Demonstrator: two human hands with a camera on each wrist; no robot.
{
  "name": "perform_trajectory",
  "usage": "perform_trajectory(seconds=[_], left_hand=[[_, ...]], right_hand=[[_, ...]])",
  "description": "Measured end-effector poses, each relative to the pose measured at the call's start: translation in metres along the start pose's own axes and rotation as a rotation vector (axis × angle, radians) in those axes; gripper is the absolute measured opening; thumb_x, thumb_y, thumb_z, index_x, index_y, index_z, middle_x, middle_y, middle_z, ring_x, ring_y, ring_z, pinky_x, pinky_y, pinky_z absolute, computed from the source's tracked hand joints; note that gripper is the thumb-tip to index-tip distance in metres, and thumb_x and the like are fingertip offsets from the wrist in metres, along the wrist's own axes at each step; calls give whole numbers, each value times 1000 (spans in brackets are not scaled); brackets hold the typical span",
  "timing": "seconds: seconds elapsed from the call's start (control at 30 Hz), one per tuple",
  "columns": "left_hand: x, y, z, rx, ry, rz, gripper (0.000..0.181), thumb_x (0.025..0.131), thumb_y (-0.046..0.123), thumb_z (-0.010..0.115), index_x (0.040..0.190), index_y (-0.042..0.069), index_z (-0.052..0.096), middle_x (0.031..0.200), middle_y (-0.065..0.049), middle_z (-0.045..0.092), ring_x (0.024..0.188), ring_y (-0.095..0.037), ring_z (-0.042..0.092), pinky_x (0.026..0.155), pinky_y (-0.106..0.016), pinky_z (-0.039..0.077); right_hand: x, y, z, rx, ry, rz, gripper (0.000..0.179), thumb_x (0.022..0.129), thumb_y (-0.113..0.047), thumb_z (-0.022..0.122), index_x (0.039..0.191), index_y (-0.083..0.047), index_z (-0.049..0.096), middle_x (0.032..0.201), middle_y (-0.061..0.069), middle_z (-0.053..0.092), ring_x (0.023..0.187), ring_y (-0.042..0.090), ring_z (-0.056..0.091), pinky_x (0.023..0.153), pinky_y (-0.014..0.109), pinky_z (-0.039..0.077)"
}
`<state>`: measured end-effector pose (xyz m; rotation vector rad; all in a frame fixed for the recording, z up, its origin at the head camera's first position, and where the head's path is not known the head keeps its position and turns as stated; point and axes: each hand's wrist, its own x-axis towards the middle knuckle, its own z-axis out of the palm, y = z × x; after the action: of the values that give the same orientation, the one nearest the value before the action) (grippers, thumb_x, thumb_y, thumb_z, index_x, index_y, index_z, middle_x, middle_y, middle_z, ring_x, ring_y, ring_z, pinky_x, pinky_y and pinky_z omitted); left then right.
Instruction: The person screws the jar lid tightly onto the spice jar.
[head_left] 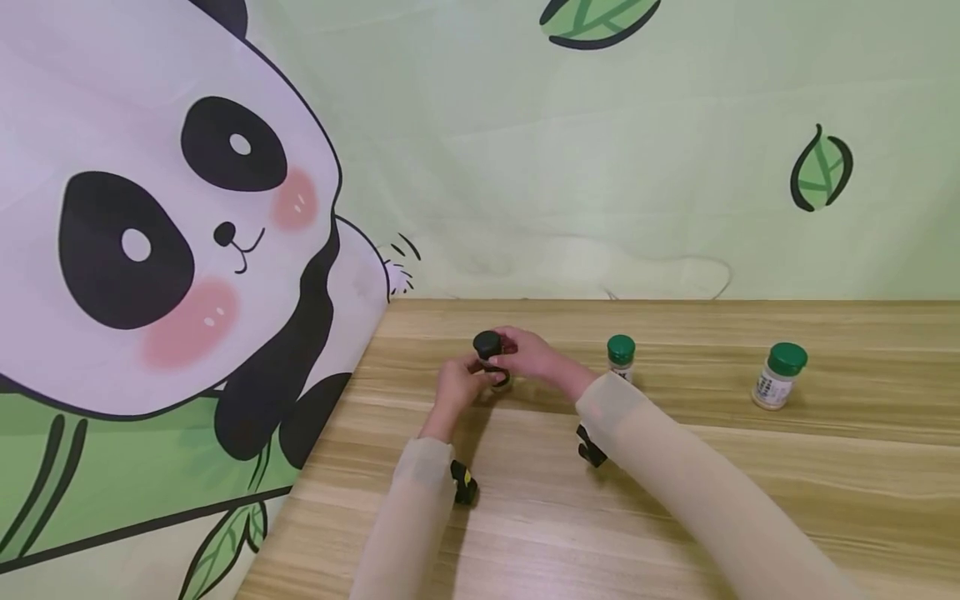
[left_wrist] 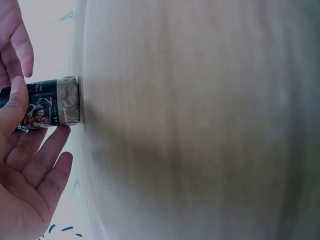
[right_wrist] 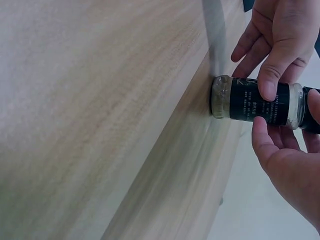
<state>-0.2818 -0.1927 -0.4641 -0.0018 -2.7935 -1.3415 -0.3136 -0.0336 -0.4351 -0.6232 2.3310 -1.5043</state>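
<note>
A small spice jar with a black cap and a dark printed label [head_left: 487, 344] is upright at the far left of the table, its clear base at or just above the wood. My left hand [head_left: 459, 389] pinches the body of the jar [left_wrist: 42, 105], thumb laid across the label. On the other side, my right hand [head_left: 536, 357] holds the upper part by the cap, its fingers around the jar [right_wrist: 245, 100]. Part of the label is hidden behind the fingers in every view.
Two green-capped spice jars stand to the right: a nearer one [head_left: 621, 350] partly behind my right forearm, and another jar [head_left: 780, 375] further right. Behind the wooden table [head_left: 525, 500] hangs a panda-printed cloth [head_left: 480, 167]. Black devices are strapped under both wrists.
</note>
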Motion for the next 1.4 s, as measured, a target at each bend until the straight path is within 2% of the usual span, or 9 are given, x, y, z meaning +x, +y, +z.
perform_trajectory(seconds=[0.17, 0.47, 0.83, 1.13, 1.4], left_hand=[[0, 2, 0, -6, -2, 1, 31, 87, 11, 80, 116, 1, 75, 121, -18, 74, 124, -36, 66, 106, -48, 52], [-1, 0, 0, -28, -5, 9, 30, 87, 8, 80, 115, -1, 75, 121, -20, 74, 123, -37, 67, 105, -48, 53], [2, 1, -1, -11, 10, 18, 29, 86, 10, 81, 112, -2, 75, 119, -20, 74, 122, -37, 67, 105, -47, 53], [2, 1, -2, -17, 11, 31, 29, 86, 9, 81, 113, -2, 76, 120, -20, 74, 121, -35, 68, 103, -47, 54], [1, 2, -2, -1, 13, 22, 28, 87, 12, 81, 111, -1, 76, 119, -20, 74, 122, -35, 68, 104, -47, 53]], right_hand=[[1, 0, 1, -5, 20, -2, 49, 98, -7, 64, 143, 7, 49, 138, 31, 61, 133, 42, 58, 112, 46, 49], [0, 0, 6, 49, 45, 6, 46, 97, -4, 65, 138, 11, 49, 135, 32, 61, 130, 42, 59, 107, 44, 52], [-1, -5, 9, 78, 103, 60, 51, 97, -8, 67, 140, 9, 46, 139, 32, 58, 134, 42, 56, 112, 48, 47], [-3, -6, 13, 106, 136, 45, 53, 96, -7, 69, 139, 11, 44, 140, 34, 56, 134, 44, 54, 114, 50, 46], [-6, -7, 18, 118, 202, 58, 52, 94, -6, 71, 137, 11, 46, 137, 33, 57, 131, 44, 55, 112, 51, 46]])
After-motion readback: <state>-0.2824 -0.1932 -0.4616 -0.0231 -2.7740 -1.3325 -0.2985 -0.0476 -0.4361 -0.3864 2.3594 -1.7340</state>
